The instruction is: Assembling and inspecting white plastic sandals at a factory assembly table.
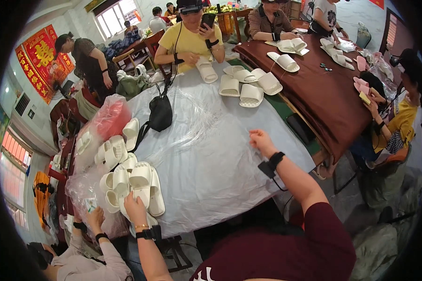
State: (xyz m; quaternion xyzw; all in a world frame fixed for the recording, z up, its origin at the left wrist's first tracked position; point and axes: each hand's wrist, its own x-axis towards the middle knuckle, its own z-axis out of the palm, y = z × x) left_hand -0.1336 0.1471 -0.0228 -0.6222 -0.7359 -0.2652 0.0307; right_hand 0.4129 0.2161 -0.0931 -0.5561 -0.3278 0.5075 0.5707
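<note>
At the table's left side, my left hand [135,209] is closed at the near end of a pile of white slippers [140,177], its fingers on a white slipper [151,221] partly hidden beneath it. My right hand [262,143] is over the middle right of the sheet-covered table [211,173], its fingers curled together. Whatever may be between those fingers is too small to make out. Both wrists carry black straps with small devices. Thin clear strands [204,124] are scattered on the sheet beyond my right hand.
More white slippers [252,95] lie at the far edge, near a person in yellow holding a phone [207,20]. A black bag [160,112] and clear plastic bags [110,117] sit left. A co-worker's hand [96,218] is close to my left hand. A brown-covered table [314,89] adjoins at right.
</note>
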